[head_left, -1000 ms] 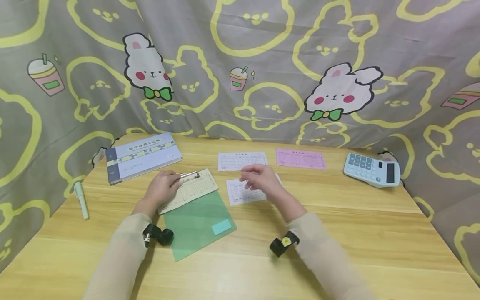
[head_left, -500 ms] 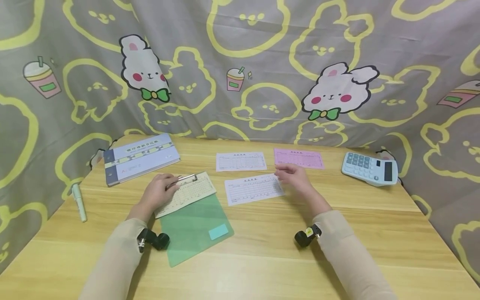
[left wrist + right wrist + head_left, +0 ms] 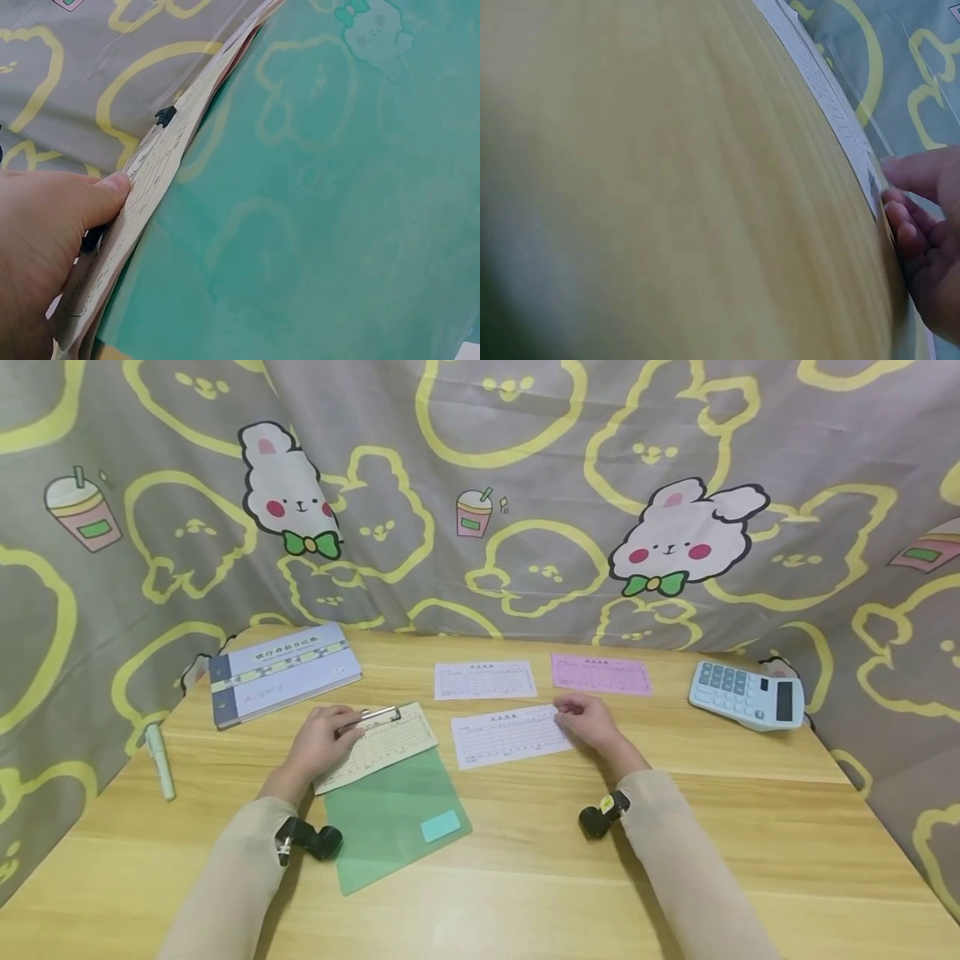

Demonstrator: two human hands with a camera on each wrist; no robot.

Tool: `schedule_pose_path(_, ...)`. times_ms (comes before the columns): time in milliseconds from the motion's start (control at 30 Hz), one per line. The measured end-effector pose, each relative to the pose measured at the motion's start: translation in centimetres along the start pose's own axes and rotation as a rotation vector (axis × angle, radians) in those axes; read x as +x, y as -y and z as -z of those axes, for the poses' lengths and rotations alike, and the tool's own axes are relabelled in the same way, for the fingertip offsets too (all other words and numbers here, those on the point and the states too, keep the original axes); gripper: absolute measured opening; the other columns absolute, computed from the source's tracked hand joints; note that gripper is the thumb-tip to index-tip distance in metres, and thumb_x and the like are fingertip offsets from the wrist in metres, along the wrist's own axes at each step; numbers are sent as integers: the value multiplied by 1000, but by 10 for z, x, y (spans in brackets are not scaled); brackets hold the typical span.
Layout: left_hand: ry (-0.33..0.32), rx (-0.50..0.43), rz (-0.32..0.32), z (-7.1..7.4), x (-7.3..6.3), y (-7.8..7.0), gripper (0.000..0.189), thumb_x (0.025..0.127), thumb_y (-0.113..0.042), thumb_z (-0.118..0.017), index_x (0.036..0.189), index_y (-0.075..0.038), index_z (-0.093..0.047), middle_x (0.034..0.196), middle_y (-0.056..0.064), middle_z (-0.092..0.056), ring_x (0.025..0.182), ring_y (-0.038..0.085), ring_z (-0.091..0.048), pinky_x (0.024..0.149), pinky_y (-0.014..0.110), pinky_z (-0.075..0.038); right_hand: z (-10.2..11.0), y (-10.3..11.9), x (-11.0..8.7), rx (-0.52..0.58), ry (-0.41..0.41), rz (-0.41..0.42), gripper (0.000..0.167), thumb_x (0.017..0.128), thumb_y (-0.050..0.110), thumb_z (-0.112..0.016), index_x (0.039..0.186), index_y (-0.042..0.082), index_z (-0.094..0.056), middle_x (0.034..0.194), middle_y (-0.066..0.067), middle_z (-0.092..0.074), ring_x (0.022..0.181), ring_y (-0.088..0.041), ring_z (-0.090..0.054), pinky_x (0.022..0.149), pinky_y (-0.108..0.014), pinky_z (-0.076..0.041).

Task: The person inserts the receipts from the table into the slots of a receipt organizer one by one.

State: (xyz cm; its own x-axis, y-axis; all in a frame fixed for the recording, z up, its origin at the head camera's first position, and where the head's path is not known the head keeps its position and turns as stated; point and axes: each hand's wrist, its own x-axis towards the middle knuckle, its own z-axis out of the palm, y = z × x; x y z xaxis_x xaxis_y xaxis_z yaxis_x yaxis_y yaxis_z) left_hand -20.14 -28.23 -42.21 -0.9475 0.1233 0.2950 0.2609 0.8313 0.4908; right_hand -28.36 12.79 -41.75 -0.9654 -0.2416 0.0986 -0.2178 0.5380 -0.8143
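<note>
My left hand grips a green clipboard along its clip side, thumb over the metal clip. Under that clip lies a stack of cream printed forms; the left wrist view shows the stack's layered edge beside the thumb. Just right of the clipboard, a white printed form lies flat on the table. My right hand pinches the form's right end between thumb and fingertips; in the right wrist view, the form's end meets the fingers, the other fingers curled.
Behind lie another white form and a pink form. A blue calculator sits at the far right, a bound ledger at the back left. A pale green marker lies near the left edge. A patterned curtain hangs behind the table.
My right hand has moved right across the nearer white form, from above its middle to its right end, where thumb and fingers have closed. My left hand stays on the clipboard.
</note>
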Motion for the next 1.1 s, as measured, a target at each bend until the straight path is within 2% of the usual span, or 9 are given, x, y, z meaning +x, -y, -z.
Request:
schedule_pose_path(133, -11, -24, 9, -2, 1, 0, 33, 81, -18, -60, 108, 1, -59, 107, 17, -53, 98, 31, -42, 82, 46, -34, -1, 4, 1, -169, 51, 40, 37, 77, 9, -61, 113, -1, -55, 99, -16, -55, 89, -28, -49, 80, -40, -39)
schedule_pose_path(300, -18, -61, -6, -4, 1, 0, 32, 79, -15, -62, 106, 2, -59, 105, 18, -54, 94, 31, -43, 79, 45, -34, -3, 6, 2, -262, 100, 42, 35, 79, 11, -60, 112, 1, -55, 102, -15, -54, 91, -27, -47, 82, -41, -37)
schedule_pose_path(567, -24, -80, -19, -4, 0, 1, 32, 79, -12, -62, 106, 3, -59, 105, 19, -53, 96, 33, -43, 81, 46, -33, -3, 9, -1, -263, 112, 23, 23, 78, 7, -59, 100, 1, -58, 92, -13, -52, 87, -27, -47, 79, -40, -38)
schedule_pose_path(767, -9, -95, 6, -3, -1, 0, 33, 79, -13, -61, 108, 3, -58, 108, 19, -52, 98, 34, -41, 82, 47, -32, -4, 9, -4, -298, 101, 9, 14, 79, 7, -57, 91, 1, -54, 83, -10, -48, 77, -24, -45, 70, -36, -39)
schedule_pose_path(900, -5, -115, 27, -3, -3, -2, 34, 79, -12, -61, 109, 2, -57, 110, 19, -51, 100, 34, -40, 84, 47, -31, -5, 10, -8, -303, 75, 27, 10, 79, 6, -56, 86, 1, -53, 82, -10, -48, 77, -25, -44, 70, -37, -39)
schedule_pose_path(1000, -9, -137, 34, -3, -4, -4, 34, 78, -11, -62, 109, 2, -58, 109, 19, -52, 100, 34, -40, 85, 48, -30, -6, 8, -12, -257, 47, 33, 8, 79, 5, -56, 85, 1, -53, 83, -11, -48, 78, -25, -44, 71, -37, -38)
schedule_pose_path(1100, -20, -160, 32, -2, -4, -6, 33, 77, -10, -63, 107, 3, -58, 107, 20, -53, 100, 35, -43, 86, 48, -31, -6, 6, -14, -165, 16, 28, 8, 79, 5, -55, 87, 2, -51, 81, -10, -48, 76, -24, -44, 67, -34, -38)
